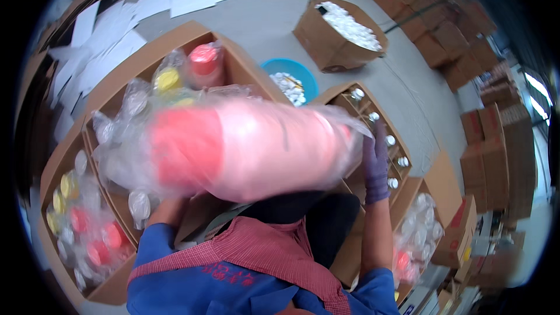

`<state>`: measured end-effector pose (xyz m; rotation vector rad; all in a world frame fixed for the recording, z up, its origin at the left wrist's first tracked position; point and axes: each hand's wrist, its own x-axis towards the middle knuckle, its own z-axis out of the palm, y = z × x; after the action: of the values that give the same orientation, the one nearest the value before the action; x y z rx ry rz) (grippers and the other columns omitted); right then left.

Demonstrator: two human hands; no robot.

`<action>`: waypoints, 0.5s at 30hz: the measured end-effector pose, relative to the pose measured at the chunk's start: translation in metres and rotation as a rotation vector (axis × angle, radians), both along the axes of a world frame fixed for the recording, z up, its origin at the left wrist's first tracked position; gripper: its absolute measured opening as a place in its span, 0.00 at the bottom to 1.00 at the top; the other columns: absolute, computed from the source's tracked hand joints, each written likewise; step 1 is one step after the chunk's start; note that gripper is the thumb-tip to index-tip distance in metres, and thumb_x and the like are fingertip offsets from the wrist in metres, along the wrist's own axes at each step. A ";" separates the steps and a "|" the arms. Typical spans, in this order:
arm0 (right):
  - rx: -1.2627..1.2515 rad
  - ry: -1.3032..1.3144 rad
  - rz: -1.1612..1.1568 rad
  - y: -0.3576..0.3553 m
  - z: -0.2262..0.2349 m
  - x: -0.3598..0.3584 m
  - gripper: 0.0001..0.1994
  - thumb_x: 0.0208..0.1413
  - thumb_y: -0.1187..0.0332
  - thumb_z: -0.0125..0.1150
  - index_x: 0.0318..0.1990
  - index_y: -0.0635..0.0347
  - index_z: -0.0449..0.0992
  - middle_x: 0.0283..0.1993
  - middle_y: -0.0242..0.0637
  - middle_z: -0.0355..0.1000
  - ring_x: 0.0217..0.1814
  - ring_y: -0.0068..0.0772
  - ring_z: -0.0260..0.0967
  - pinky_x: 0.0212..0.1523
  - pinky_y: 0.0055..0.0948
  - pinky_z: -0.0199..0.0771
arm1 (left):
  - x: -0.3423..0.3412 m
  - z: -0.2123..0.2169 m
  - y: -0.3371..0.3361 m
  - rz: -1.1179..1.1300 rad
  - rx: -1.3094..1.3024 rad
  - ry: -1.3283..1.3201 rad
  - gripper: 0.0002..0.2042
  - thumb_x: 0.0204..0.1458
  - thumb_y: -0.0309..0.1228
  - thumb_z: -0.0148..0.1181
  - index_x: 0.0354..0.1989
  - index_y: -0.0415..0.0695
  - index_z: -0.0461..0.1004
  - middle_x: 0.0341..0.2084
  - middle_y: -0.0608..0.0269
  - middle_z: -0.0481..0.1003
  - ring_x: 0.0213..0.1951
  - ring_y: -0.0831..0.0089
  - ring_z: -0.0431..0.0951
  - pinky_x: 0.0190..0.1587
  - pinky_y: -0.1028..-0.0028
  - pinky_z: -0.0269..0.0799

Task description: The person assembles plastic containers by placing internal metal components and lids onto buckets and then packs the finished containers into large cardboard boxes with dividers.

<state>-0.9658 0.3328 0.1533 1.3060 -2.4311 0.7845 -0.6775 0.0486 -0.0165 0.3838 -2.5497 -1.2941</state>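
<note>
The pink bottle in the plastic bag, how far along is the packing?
Done: bagged bottles already fill the box on the left. In hand: a bagged pink bottle, blurred, with the gloved right hand at its end; the left hand is hidden. Left: the divided box holds unbagged jars, and loose white caps wait.

R hand (376, 166) in purple glove, fingers straight, pointing up, open, forearm bare, blue sleeve at elbow. L hand hidden; only L wrist (166, 210) visible, raised.
</note>
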 end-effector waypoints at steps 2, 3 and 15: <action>-0.280 0.068 0.094 -0.071 0.071 0.071 0.19 0.60 0.70 0.51 0.58 0.68 0.66 0.61 0.50 0.67 0.68 0.45 0.60 0.69 0.40 0.53 | 0.045 -0.007 -0.033 0.220 -0.014 -0.045 0.28 0.49 0.37 0.61 0.61 0.46 0.65 0.58 0.55 0.66 0.60 0.56 0.66 0.62 0.53 0.58; -0.259 0.136 0.205 -0.074 0.086 0.090 0.19 0.59 0.70 0.51 0.57 0.67 0.66 0.60 0.49 0.67 0.68 0.45 0.60 0.69 0.42 0.53 | 0.063 -0.010 -0.046 0.309 -0.036 -0.066 0.28 0.49 0.37 0.61 0.60 0.46 0.66 0.58 0.55 0.67 0.60 0.56 0.66 0.62 0.53 0.59; 0.124 0.286 0.787 -0.118 0.072 0.100 0.20 0.48 0.65 0.61 0.50 0.58 0.72 0.57 0.42 0.66 0.66 0.44 0.61 0.63 0.58 0.56 | 0.024 -0.085 -0.181 0.365 -0.497 -0.048 0.22 0.43 0.33 0.66 0.50 0.43 0.74 0.44 0.53 0.76 0.50 0.54 0.74 0.55 0.59 0.67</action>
<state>-0.8661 0.2147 0.2257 2.2858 -1.7360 0.5469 -0.6534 -0.1326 -0.1016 0.7282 -2.5618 -0.5085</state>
